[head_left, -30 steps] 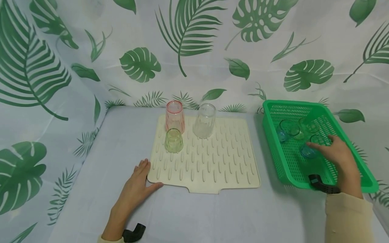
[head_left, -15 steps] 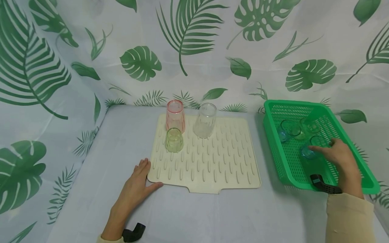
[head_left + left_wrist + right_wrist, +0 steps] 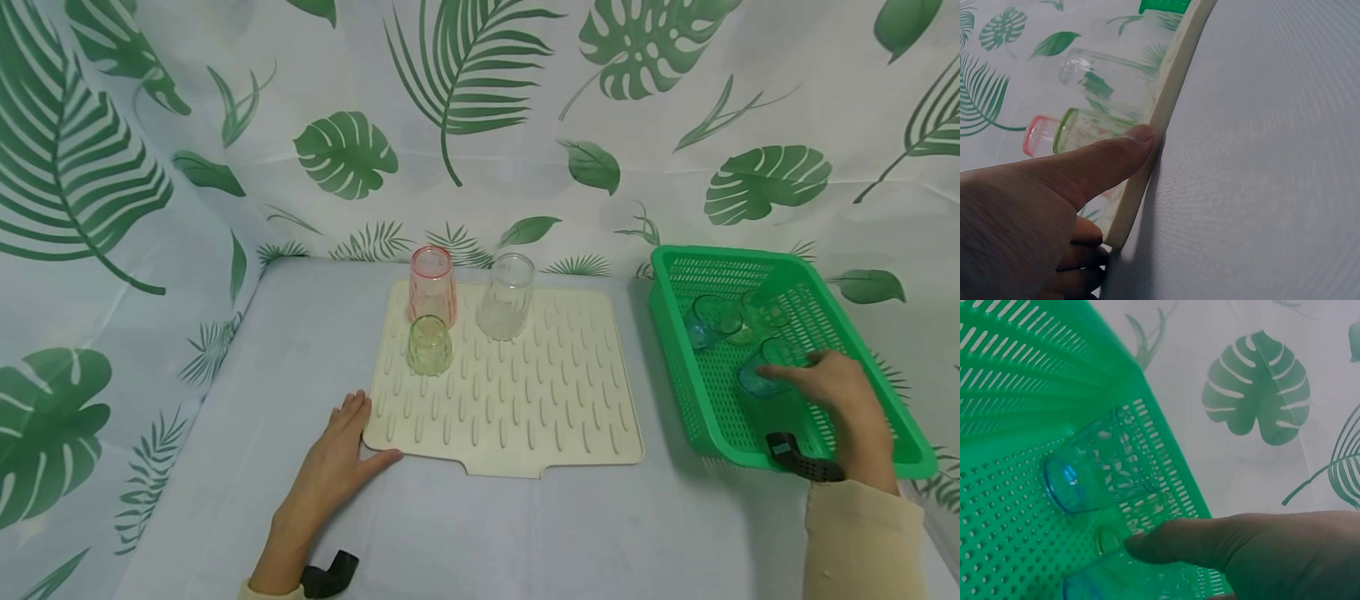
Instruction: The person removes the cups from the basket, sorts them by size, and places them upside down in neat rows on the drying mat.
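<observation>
My right hand [image 3: 843,387] reaches into the green basket [image 3: 678,392], its thumb across a clear blue glass [image 3: 761,382]; its other fingers are mostly hidden behind the glass. In the right wrist view the thumb lies over this blue glass [image 3: 1122,581] at the bottom edge. My left hand [image 3: 333,467] rests at the near left corner of a cream draining mat [image 3: 525,417], fingers along its left side and thumb at its front edge. On the mat stand a tall pink-rimmed glass [image 3: 432,287], a tall clear glass [image 3: 506,300] and a short yellow-green glass [image 3: 430,350].
Another blue glass [image 3: 705,329] and a yellow-green glass [image 3: 761,315] lie deeper in the basket. The basket's slotted walls rise around the right hand. A leaf-print cloth [image 3: 480,192] hangs behind the white table [image 3: 592,533].
The right hand has dipped slightly toward the near blue glass, which has shifted a little in the basket. The left hand and the glasses on the mat stay put.
</observation>
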Available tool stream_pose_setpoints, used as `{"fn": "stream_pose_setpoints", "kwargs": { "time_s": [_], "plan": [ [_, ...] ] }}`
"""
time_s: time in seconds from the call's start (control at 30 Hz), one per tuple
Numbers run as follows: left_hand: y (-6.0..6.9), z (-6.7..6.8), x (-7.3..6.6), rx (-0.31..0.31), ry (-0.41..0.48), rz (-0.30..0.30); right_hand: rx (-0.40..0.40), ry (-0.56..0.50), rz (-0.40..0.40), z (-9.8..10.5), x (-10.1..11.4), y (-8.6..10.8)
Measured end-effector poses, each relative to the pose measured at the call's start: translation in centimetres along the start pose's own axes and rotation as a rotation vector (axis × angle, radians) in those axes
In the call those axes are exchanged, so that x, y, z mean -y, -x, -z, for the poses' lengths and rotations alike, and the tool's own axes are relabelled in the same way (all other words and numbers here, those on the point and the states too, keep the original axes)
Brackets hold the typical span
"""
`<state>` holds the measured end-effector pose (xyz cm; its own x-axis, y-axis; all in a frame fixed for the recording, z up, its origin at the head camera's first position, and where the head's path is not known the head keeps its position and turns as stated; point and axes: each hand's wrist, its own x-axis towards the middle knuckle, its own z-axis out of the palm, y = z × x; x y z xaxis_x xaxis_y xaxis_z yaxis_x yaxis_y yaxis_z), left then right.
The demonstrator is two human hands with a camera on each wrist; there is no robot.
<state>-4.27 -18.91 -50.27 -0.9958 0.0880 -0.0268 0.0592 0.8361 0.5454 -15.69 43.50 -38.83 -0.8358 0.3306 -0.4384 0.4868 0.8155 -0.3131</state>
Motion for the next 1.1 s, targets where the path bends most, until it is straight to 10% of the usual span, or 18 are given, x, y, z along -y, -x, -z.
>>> {"fn": "stream_pose_setpoints", "kwargs": {
  "time_s": [1.1],
  "plan": [
    [0.0, 0.2, 0.0, 0.031, 0.029, 0.025, -0.562, -0.417, 0.07, 1.1, 7.2, 9.0]
  ]
}}
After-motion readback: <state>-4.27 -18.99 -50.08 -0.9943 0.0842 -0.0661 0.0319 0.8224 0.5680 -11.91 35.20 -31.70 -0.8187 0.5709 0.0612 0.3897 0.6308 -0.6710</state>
